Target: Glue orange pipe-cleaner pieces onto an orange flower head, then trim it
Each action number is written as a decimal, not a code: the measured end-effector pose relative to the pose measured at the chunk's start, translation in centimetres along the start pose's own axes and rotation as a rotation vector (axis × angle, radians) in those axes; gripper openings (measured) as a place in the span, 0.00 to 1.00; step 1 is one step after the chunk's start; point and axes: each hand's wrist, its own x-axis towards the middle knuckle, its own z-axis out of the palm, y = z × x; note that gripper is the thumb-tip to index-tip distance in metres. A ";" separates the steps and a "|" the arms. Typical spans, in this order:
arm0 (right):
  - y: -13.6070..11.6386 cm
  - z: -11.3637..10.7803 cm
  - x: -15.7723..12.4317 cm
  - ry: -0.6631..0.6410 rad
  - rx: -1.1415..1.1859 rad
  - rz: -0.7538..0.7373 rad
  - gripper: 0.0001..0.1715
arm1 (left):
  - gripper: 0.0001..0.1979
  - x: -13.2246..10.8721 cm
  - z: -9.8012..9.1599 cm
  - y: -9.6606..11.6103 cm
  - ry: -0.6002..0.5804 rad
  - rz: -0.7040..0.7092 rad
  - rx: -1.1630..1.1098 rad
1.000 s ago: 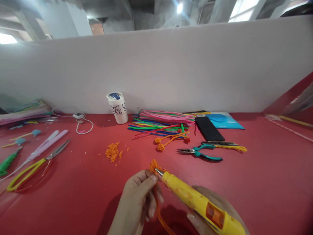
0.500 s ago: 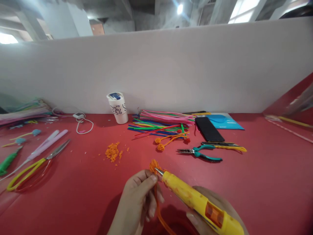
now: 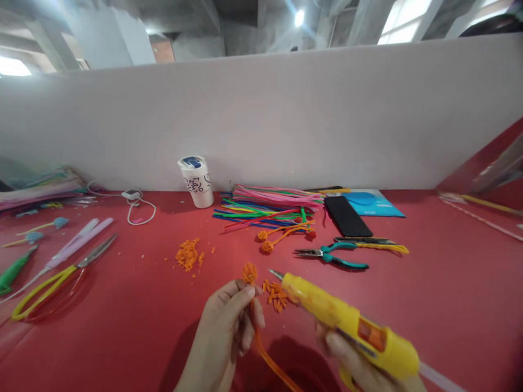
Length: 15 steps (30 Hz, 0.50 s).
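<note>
In the L hand (image 3: 225,322), pinched btwn thumb & fingers, was a thin orange stem (image 3: 265,355), its round, tufted head (image 3: 249,273) pointing up & away above the fingertips, long axis curving down & R btwn the hands. R hand (image 3: 356,360) was wrapped round a hard yellow plastic glue gun (image 3: 327,303), slanted w/ metal nozzle (image 3: 276,274) aimed up-L, near the head but apart; translucent rod (image 3: 439,377) out the rear. Just beyond, btwn the hands: short orange clippings (image 3: 277,299); past L hand, crumbly orange pile (image 3: 187,255).

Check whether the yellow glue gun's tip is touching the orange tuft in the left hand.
No, red tabletop shows between the glue gun's tip and the orange tuft in the left hand.
</note>
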 end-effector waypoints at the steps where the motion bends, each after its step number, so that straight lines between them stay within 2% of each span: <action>1: 0.0 -0.2 0.4 -0.012 0.008 0.084 0.14 | 0.09 0.2 -0.2 -0.1 -0.004 0.004 -0.006; 4: 0.2 -0.8 2.2 -0.097 -0.020 0.225 0.11 | 0.08 0.7 -0.6 -0.5 -0.007 0.036 0.010; 7: 0.8 -1.0 4.5 -0.132 -0.104 0.196 0.08 | 0.06 1.1 -0.7 -0.7 -0.010 0.041 0.055; 9: 1.3 -1.1 5.7 -0.151 -0.320 0.123 0.08 | 0.06 1.2 -0.7 -0.7 -0.023 0.041 0.098; 15: 2.6 -1.3 6.7 -0.048 -0.693 -0.005 0.25 | 0.07 0.8 -0.4 -0.4 -0.082 0.043 0.184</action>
